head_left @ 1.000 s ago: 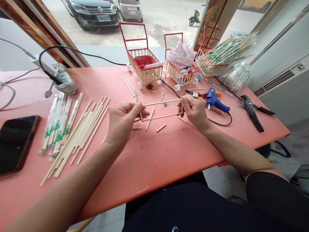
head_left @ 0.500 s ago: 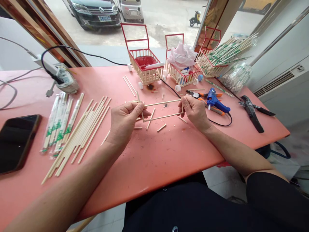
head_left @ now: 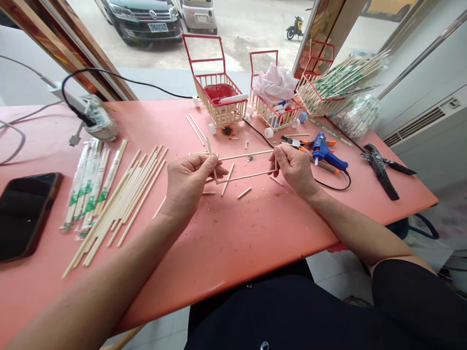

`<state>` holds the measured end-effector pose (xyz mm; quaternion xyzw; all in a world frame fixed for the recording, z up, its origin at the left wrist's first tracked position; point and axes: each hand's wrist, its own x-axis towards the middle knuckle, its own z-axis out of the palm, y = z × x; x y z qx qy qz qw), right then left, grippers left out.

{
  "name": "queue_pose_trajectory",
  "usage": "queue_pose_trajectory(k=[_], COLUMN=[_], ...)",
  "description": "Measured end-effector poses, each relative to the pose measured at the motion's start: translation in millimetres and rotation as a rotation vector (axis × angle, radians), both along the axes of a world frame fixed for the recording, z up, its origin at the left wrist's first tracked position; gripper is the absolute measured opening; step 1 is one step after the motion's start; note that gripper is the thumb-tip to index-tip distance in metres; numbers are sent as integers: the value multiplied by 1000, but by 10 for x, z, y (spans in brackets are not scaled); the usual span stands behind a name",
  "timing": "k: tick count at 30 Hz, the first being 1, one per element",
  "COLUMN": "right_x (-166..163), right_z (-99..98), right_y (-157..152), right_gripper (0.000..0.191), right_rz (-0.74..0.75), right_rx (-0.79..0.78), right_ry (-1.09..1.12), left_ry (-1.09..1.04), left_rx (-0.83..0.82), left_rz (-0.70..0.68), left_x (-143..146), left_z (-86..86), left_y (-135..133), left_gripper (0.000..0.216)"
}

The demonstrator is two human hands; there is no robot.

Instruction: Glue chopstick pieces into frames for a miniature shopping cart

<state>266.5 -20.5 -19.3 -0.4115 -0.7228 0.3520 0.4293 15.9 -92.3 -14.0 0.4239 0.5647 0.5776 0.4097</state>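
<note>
Between my hands is a rectangular frame of thin wooden sticks [head_left: 246, 178], held a little above the pink table [head_left: 255, 233]. My left hand [head_left: 188, 182] pinches its left end between thumb and fingers; one stick there points up past the thumb. My right hand [head_left: 294, 167] pinches the right end near the upper corner, and its fingertips are partly hidden behind the frame. Beneath and around it lie short cut stick pieces [head_left: 244, 193]. To the left of my left hand is a spread of bare chopsticks [head_left: 127, 199].
Wrapped chopsticks [head_left: 89, 189] and a phone [head_left: 27, 216] lie left. At the back stand small stick-built carts [head_left: 222, 114], one loaded with wrapped chopsticks [head_left: 350, 78]. On the right are a blue glue gun [head_left: 326, 153], pliers [head_left: 299, 142], a black tool [head_left: 381, 170] and a power strip cable [head_left: 127, 78].
</note>
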Motion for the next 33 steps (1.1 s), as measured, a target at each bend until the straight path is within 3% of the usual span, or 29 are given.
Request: queue_pose_trajectory(k=[33], right_x=[-11], right_z=[15], right_y=[-15], right_gripper=[69], right_rz=[-4], right_rx=[-27], right_ry=[0], left_ry=[13], left_rx=[-26], left_rz=[10], left_x=[14], left_z=[-13], left_y=[-5], left_gripper=[28])
